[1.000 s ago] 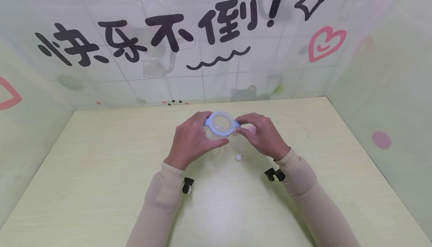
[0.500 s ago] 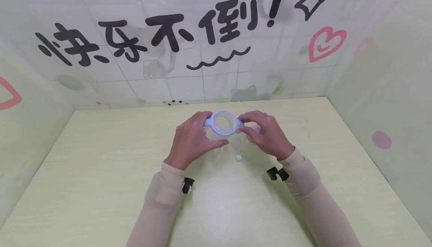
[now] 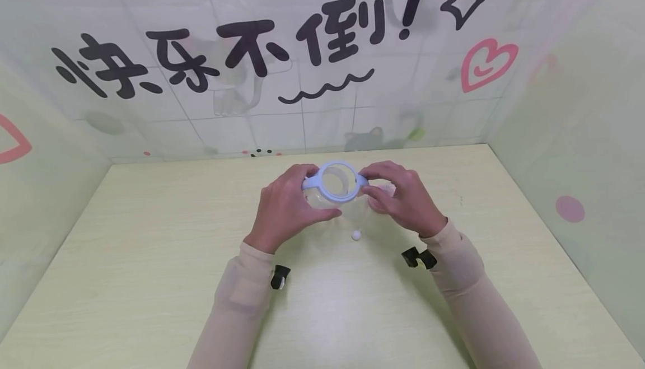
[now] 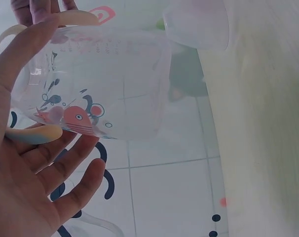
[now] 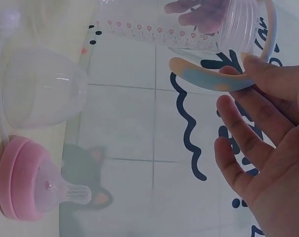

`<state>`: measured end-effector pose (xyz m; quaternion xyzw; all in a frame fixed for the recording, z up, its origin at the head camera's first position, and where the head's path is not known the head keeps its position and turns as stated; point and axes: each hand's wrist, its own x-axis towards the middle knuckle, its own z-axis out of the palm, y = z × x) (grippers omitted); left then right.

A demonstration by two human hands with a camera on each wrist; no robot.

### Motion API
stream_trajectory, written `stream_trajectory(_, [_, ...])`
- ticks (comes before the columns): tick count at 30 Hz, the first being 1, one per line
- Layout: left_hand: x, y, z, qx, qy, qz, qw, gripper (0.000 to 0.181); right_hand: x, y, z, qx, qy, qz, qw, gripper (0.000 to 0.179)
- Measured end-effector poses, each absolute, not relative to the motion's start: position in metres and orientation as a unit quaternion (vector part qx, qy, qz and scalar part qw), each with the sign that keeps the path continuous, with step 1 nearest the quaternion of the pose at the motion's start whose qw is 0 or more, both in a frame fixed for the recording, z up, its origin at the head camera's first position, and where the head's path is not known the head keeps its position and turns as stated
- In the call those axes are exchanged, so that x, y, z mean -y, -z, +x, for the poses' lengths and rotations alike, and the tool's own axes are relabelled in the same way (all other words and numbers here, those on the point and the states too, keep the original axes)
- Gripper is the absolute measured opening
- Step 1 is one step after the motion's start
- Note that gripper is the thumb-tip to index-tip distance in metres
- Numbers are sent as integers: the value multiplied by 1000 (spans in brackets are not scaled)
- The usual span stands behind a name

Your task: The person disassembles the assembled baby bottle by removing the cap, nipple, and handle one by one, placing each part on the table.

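A clear baby bottle (image 3: 322,201) with a printed scale and cartoon is in my left hand (image 3: 284,206), raised over the table with its mouth upward. The thumb lies along the near side and the fingers curl round the far side. Around the bottle's mouth sits a light blue ring with two handles (image 3: 313,183), tilted, its right side standing higher. My right hand (image 3: 403,195) pinches the right handle (image 5: 204,80) between thumb and forefinger. In the right wrist view its other fingers are loosely bent, clear of the bottle.
Behind the right hand, a pink collar with a clear nipple (image 5: 22,177) stands on the table (image 3: 151,246). A translucent dome cover (image 5: 46,91) lies beside it. A thin straw ends in a white ball (image 3: 356,235). Printed wall panels (image 3: 227,128) bound the back and sides.
The right hand has moved right and slightly upward with the handle. The ring has lifted and shifted right against the bottle, and more of the pink collar shows. The left hand stays nearly still.
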<state>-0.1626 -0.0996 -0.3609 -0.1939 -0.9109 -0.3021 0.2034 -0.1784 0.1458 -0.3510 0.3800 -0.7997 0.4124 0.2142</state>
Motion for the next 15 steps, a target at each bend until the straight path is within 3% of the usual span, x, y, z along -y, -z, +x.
stream_trajectory(15, [100,361,-163,909,316,-183,202,79,-157,342,-179,779,-451,379,216,28])
